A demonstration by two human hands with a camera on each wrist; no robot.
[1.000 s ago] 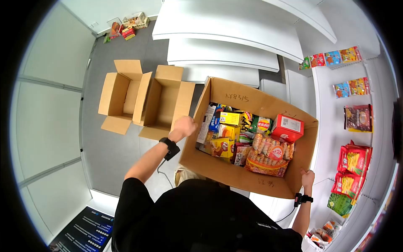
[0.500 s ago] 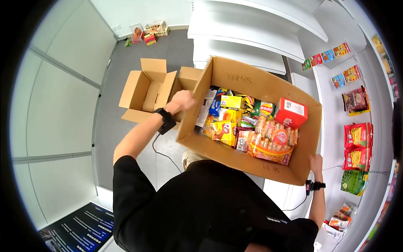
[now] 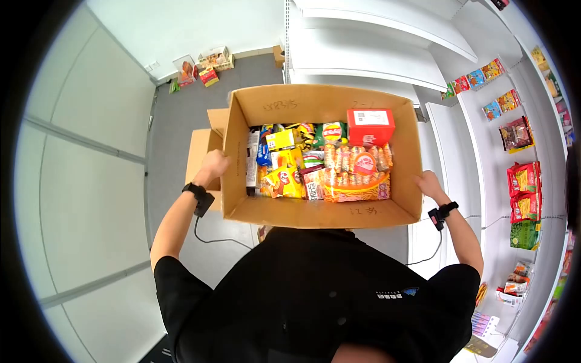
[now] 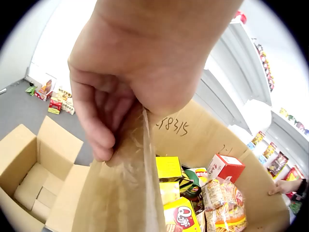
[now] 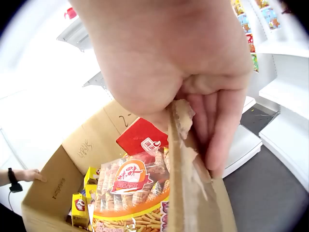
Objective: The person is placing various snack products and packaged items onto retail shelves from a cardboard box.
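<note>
A large open cardboard box (image 3: 321, 216) is held up in front of the body, full of packaged snacks. My left hand (image 3: 214, 166) grips its left wall at the top edge, fingers on the outside, as the left wrist view shows. On the opposite wall my right hand (image 3: 430, 183) pinches the edge in the same way, seen close in the right wrist view. Inside lie a red box (image 3: 370, 128), a clear bag of orange snack packs (image 3: 357, 175), yellow boxes (image 3: 282, 140) and a yellow snack packet (image 3: 283, 182).
An open empty carton (image 4: 36, 181) stands on the floor at the left, partly behind the held box. White shelves (image 3: 363, 48) rise ahead. Hanging snack bags (image 3: 524, 178) line the rack at the right. Several packages (image 3: 209, 75) sit by the far wall.
The held box has swung from a slant to nearly level with the view and shifted left, covering much of the floor cartons. Both hands keep their hold on it.
</note>
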